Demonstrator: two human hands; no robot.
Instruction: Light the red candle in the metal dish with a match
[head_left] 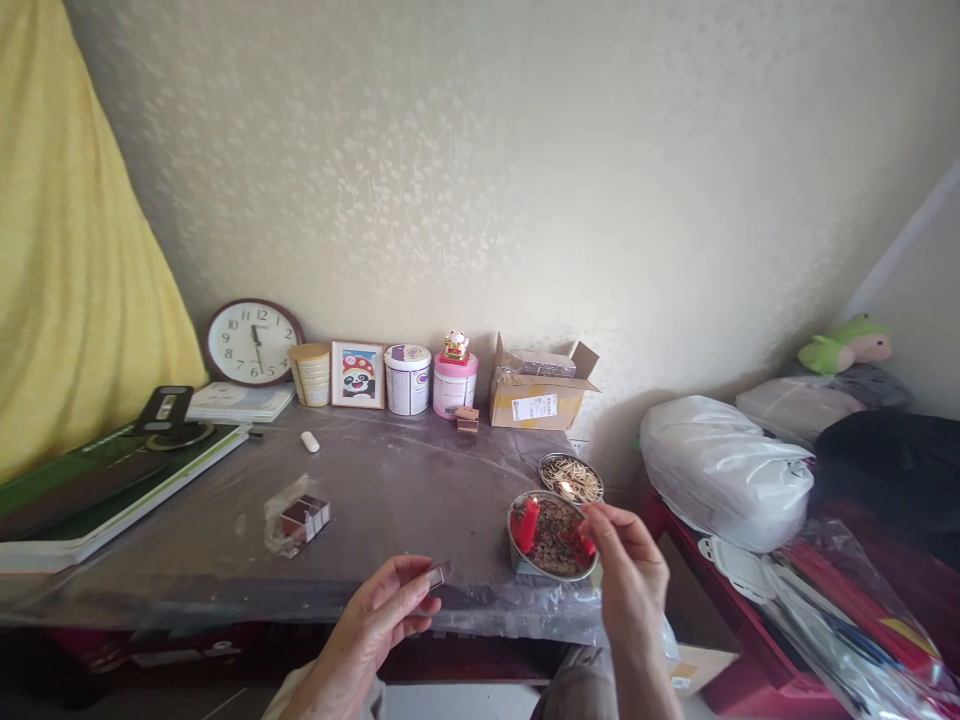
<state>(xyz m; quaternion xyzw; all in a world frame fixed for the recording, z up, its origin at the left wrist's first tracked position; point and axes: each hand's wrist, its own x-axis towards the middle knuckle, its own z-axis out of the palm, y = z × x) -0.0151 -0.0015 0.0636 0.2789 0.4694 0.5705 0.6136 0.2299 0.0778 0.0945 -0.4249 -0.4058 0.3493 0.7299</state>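
Observation:
My right hand [634, 560] pinches a match [576, 494], its flame burning at the tip above the rim of a metal tin [555, 577]. Two red candles stand in the tin, in a dark grainy filling. A small flame shows on the left candle [529, 527]; the right candle [585, 538] is partly hidden by my fingers, and I cannot tell if it burns. Nearer the table edge, my left hand [386, 605] holds a small matchbox [440, 575] between thumb and fingers. Behind the tin sits a round dish [574, 474] full of matchsticks.
A plastic-wrapped pack of matchboxes [304, 520] lies at left. Along the wall stand a clock [255, 343], a framed panda picture [358, 376], tubs and a cardboard box [536, 402]. White bags [720, 470] are heaped at right. Clear plastic covers the table.

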